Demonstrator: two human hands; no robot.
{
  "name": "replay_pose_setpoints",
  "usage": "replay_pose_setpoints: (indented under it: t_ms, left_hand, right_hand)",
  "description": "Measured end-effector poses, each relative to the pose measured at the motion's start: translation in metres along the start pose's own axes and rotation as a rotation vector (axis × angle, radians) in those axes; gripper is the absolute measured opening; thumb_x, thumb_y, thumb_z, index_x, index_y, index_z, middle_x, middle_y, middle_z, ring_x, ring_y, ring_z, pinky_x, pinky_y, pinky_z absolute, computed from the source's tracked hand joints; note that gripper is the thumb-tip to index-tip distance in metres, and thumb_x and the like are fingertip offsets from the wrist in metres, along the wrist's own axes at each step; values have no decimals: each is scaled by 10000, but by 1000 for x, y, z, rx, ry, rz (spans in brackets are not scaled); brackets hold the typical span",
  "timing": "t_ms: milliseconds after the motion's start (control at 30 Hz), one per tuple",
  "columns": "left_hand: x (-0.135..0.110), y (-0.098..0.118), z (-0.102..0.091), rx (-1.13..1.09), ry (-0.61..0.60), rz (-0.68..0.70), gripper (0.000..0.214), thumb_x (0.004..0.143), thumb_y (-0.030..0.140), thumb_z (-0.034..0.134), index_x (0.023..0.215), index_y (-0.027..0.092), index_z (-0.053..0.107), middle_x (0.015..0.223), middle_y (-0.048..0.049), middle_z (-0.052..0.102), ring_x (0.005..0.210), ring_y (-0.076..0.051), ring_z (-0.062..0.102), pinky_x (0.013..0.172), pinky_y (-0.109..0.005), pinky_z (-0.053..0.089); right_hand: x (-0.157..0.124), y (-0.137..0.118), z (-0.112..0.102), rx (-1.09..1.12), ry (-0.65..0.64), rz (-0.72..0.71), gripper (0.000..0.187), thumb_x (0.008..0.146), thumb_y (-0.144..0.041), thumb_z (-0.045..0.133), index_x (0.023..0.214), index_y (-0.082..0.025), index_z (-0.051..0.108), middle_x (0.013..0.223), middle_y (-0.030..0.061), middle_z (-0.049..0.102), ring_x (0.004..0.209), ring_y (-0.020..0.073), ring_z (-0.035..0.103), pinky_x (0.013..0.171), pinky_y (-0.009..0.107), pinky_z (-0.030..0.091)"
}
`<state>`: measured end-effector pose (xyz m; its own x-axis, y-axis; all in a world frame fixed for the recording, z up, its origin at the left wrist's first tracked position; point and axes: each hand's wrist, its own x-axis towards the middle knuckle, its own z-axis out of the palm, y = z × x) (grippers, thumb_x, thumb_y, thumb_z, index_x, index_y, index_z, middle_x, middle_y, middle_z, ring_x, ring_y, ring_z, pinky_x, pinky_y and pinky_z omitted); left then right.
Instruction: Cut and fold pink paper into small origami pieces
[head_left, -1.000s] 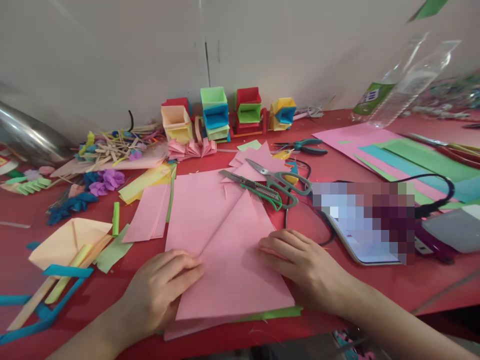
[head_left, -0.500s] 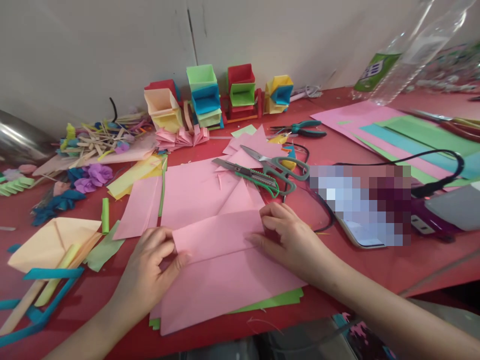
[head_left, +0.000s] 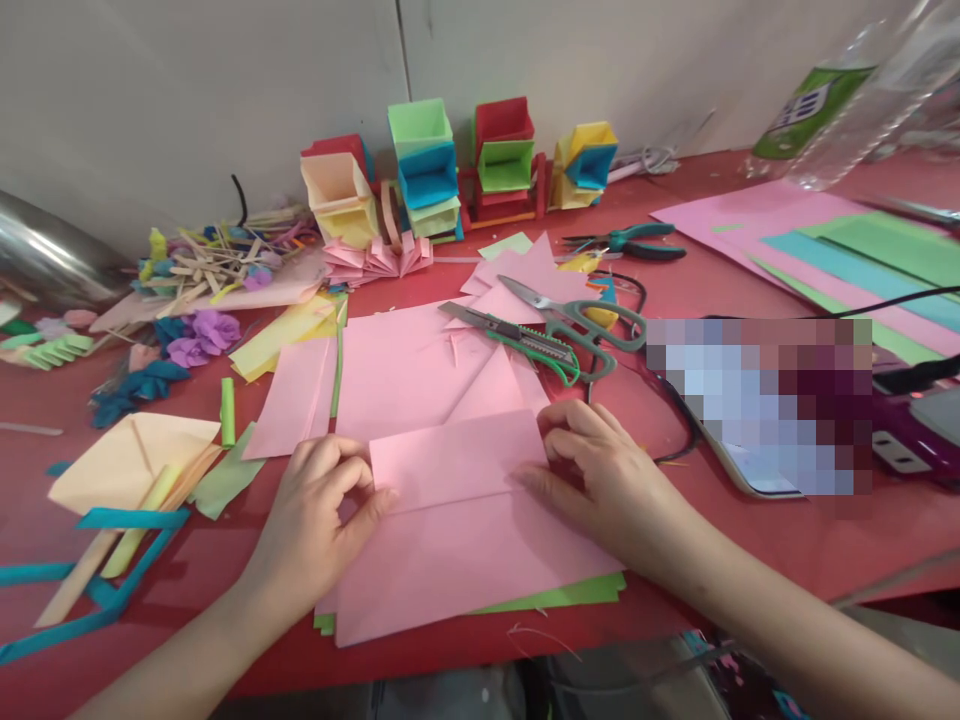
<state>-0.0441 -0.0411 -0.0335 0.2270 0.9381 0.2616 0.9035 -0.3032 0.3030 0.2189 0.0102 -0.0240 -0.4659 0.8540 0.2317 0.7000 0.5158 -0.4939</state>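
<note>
A pink sheet of paper [head_left: 457, 570] lies in front of me, its far part folded over into a flap toward me. My left hand [head_left: 322, 510] pinches the flap's left end between thumb and fingers. At the other end, my right hand [head_left: 592, 470] grips the flap the same way, thumb on top. Under the sheet, green paper [head_left: 555, 598] sticks out at the near edge. Just beyond the fold lie more pink paper [head_left: 390, 360], a utility knife [head_left: 510, 335] and grey-handled scissors [head_left: 577, 320].
Folded paper boxes [head_left: 427, 170] stand along the wall. Pliers [head_left: 630, 240], a phone [head_left: 750, 450] and coloured sheets [head_left: 817, 260] are on the right, with a plastic bottle [head_left: 814, 110] behind. Paper flowers [head_left: 202, 338], wooden sticks [head_left: 214, 265] and a cream paper piece [head_left: 135, 460] sit left.
The view has shifted, so the tabletop things appear further right and slightly higher. Both hands keep their hold on the folded pink sheet, with little visible difference in the fold.
</note>
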Motion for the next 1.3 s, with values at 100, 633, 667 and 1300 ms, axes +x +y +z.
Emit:
replay_pose_setpoints:
  t_ms: [100,633,667,1300]
  left_hand:
    - [0,0,0,-1,-12,-17,220,846,330,498,672,200,461,849,-29,523,875,-207,469,761,-353,413]
    - [-33,37,10,375,-85,484,854,816,673,265,1363,17,299,1374,-158,432,1317,-266,303,1037,-341,271]
    - [-34,37,12,382,-81,482,861,815,673,269,1372,17,282,1370,-155,438,1311,-260,317,1029,-334,278]
    - [-33,44,16,411,-5,424,880,792,677,314,1379,22,284,1337,-173,471,1229,-276,443,952,-347,396]
  right_hand:
    - [1,1,0,-7,3,-4,275,798,-249,579,579,-179,428,905,85,544,831,211,519,731,370,464]
    - [3,2,2,7,4,10,266,740,-244,657,569,-172,466,864,65,561,784,188,499,696,331,445]
    - [3,2,2,14,0,16,261,739,-243,659,579,-172,466,867,66,559,784,188,499,701,332,444]
    - [-7,-5,5,-300,90,-128,243,827,-194,506,1064,-162,549,1146,133,557,988,270,498,789,422,437]
